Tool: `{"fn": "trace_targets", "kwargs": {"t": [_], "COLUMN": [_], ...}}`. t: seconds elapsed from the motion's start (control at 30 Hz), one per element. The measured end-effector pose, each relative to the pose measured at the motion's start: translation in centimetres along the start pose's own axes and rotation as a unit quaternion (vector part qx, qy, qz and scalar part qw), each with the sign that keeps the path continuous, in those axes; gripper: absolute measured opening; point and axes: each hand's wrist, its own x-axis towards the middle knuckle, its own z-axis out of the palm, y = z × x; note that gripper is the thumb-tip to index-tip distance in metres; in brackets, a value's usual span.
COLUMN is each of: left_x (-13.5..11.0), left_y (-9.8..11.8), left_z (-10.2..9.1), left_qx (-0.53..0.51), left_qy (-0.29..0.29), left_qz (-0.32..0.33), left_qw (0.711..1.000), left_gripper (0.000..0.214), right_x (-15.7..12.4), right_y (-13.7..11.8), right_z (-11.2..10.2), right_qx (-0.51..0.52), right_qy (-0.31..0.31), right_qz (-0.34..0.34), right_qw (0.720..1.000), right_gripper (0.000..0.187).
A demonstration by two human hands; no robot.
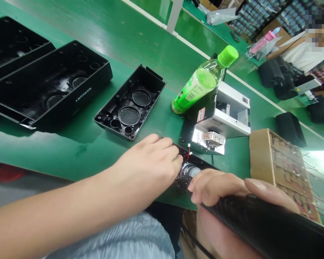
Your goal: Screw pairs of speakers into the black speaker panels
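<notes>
My left hand (153,162) is closed, its fingers curled down at a black speaker housing (202,162) near the table's front edge. Inside that housing sits a round speaker driver (189,171), with a thin red wire (187,157) ending in small white connectors. My right hand (218,185) is wrapped around a thick black electric screwdriver (270,223), its front end pointing at the driver; the tip is hidden behind my fingers. Just beyond the hands stands a screw feeder (232,115) with a silver front.
An open black housing shell (129,104) with two mesh grilles lies beyond my left hand. Larger black housings (70,86) stand at the left. A green-capped bottle (202,82) leans by the feeder. At right is a cardboard divider box (261,154) with wires. Another person (305,50) is at the far right.
</notes>
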Motion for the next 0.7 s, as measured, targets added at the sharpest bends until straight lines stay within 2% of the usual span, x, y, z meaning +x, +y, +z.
{"fn": "trace_targets", "kwargs": {"t": [0.1, 0.2, 0.43, 0.57, 0.7], "left_x": [2.1, 3.2, 3.7, 3.8, 3.9], "left_y": [0.1, -0.2, -1.3, -1.4, -1.4], "left_z": [0.3, 0.8, 0.7, 0.5, 0.6], "left_qx": [-0.005, -0.019, -0.038, -0.042, -0.046], "left_qy": [-0.066, -0.098, -0.152, -0.172, -0.181], "left_qz": [0.033, 0.037, 0.051, 0.046, 0.046], "left_qw": [0.997, 0.994, 0.986, 0.983, 0.981], "left_gripper": [0.009, 0.005, 0.010, 0.014, 0.016], "right_x": [0.7, 1.2, 1.3, 1.2, 0.8], "right_y": [0.0, -0.3, -0.9, -1.1, -1.2], "right_z": [-0.2, 0.3, 1.3, 1.3, 1.3], "right_qx": [0.015, 0.006, 0.018, 0.024, 0.036], "right_qy": [-0.015, -0.014, 0.004, 0.015, 0.023], "right_qz": [-0.006, -0.007, -0.013, -0.009, -0.008], "right_qw": [1.000, 1.000, 1.000, 1.000, 0.999], "right_gripper": [0.033, 0.034, 0.031, 0.048, 0.047]}}
